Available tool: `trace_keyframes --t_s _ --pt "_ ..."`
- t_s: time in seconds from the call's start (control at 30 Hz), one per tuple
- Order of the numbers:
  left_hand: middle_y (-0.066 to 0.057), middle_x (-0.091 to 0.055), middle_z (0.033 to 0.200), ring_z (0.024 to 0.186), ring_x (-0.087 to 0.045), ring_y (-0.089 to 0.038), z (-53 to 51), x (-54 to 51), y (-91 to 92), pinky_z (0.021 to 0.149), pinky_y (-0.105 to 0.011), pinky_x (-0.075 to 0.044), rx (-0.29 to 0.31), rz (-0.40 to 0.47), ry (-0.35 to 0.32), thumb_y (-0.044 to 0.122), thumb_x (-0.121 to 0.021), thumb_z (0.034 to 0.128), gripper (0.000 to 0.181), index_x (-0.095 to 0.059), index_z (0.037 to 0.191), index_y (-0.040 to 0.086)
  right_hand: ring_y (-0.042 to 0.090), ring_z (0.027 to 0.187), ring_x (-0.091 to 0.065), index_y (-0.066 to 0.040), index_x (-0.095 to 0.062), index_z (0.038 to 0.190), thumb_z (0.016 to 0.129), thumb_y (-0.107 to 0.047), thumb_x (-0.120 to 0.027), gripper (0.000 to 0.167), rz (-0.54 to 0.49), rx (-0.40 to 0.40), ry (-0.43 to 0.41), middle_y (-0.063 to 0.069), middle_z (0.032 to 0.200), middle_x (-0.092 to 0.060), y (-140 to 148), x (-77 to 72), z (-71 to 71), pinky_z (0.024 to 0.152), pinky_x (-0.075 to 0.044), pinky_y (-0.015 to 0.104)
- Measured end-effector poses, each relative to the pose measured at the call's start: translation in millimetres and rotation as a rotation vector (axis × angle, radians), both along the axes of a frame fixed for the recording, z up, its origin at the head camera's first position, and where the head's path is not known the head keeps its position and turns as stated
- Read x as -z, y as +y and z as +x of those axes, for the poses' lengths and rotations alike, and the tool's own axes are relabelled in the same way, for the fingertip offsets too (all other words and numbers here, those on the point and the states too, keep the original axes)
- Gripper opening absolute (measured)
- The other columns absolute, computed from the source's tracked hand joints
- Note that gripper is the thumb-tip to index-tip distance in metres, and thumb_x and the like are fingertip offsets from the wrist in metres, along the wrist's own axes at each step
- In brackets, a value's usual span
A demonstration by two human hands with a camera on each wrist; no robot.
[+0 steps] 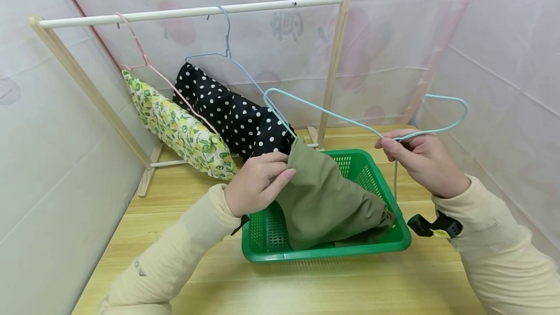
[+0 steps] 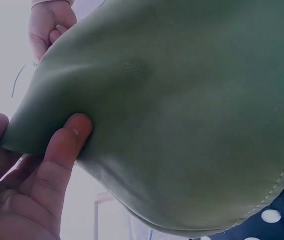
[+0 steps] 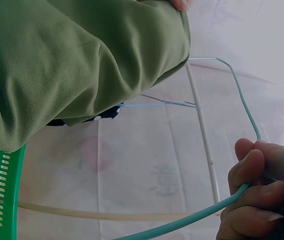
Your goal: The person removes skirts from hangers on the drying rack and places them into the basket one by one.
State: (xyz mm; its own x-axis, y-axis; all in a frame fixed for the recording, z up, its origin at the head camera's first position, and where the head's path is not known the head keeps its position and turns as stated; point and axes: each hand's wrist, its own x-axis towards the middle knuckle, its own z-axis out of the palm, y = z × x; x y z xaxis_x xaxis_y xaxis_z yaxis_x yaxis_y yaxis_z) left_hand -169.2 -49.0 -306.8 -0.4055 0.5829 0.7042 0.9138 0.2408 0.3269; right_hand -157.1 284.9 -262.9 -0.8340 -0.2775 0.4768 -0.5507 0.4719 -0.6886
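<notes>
Just beyond the left hand (image 1: 258, 183), part of the hanger (image 1: 323, 109) is hidden by the olive cloth (image 1: 325, 198); the polka-dot cloth (image 1: 227, 111) is partly covered. In the right wrist view, the basket (image 3: 14, 195), left of the right hand (image 3: 256, 195), is cut off.

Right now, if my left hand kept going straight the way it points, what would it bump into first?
The green cloth, most likely: your left hand has the cloth's edge in its grip. What comes beyond it is unclear, since depth is hard to judge.
</notes>
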Motion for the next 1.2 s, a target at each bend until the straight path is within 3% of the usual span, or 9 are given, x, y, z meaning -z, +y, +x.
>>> trace_keyframes --t_s 0.37,0.73,0.9,1.07,1.2 --pt "-0.008 -0.066 0.094 0.08 -0.059 -0.012 -5.2 16.2 -1.7 0.071 -0.023 -0.049 -0.008 0.009 -0.085 0.011 -0.054 0.0967 0.024 -0.07 0.08 0.003 0.014 0.059 -0.044 0.002 -0.069 0.095 0.096 0.001 -0.054 0.015 -0.027 0.015 0.021 0.002 0.07 -0.055 3 -1.6 1.1 0.053 -0.037 0.023" --pt "-0.005 -0.066 0.094 0.078 -0.057 -0.01 -13.0 26.1 -15.6 0.069 -0.026 -0.049 0.006 0.005 -0.263 0.011 -0.054 0.0981 0.027 -0.069 0.077 0.005 0.012 0.054 -0.042 -0.003 -0.071 0.093 0.096 -0.003 -0.056 0.014 0.022 0.062 0.021 0.002 0.067 -0.055 1 -1.7 0.5 0.053 -0.038 0.022" --pt "-0.006 -0.067 0.101 0.085 -0.061 -0.011 -10.9 30.8 -22.0 0.073 -0.028 -0.05 -0.007 0.007 -0.325 0.012 -0.054 0.0979 0.027 -0.069 0.076 0.006 0.012 0.054 -0.04 -0.001 -0.07 0.093 0.096 0.0 -0.056 0.015 0.017 0.041 0.022 0.006 0.067 -0.055 0 0.7 -0.4 0.056 -0.039 0.021" --pt "-0.002 -0.063 0.092 0.076 -0.056 -0.01 -8.7 39.1 -30.3 0.068 -0.027 -0.047 0.026 0.011 -0.366 0.011 -0.053 0.0986 0.035 -0.057 0.064 0.011 0.013 0.049 -0.032 -0.003 -0.071 0.094 0.096 -0.003 -0.056 0.015 0.034 0.052 0.007 0.008 0.067 -0.055 -3 1.9 -2.2 0.053 -0.036 0.023" --pt "-0.001 -0.064 0.093 0.076 -0.056 -0.01 -6.8 44.8 -40.6 0.07 -0.028 -0.048 0.001 -0.004 -0.375 0.01 -0.054 0.0977 0.033 -0.06 0.065 0.011 0.013 0.047 -0.032 -0.004 -0.072 0.095 0.097 -0.008 -0.057 0.015 0.071 0.067 -0.019 0.006 0.068 -0.057 -6 2.4 -6.0 0.052 -0.035 0.024"
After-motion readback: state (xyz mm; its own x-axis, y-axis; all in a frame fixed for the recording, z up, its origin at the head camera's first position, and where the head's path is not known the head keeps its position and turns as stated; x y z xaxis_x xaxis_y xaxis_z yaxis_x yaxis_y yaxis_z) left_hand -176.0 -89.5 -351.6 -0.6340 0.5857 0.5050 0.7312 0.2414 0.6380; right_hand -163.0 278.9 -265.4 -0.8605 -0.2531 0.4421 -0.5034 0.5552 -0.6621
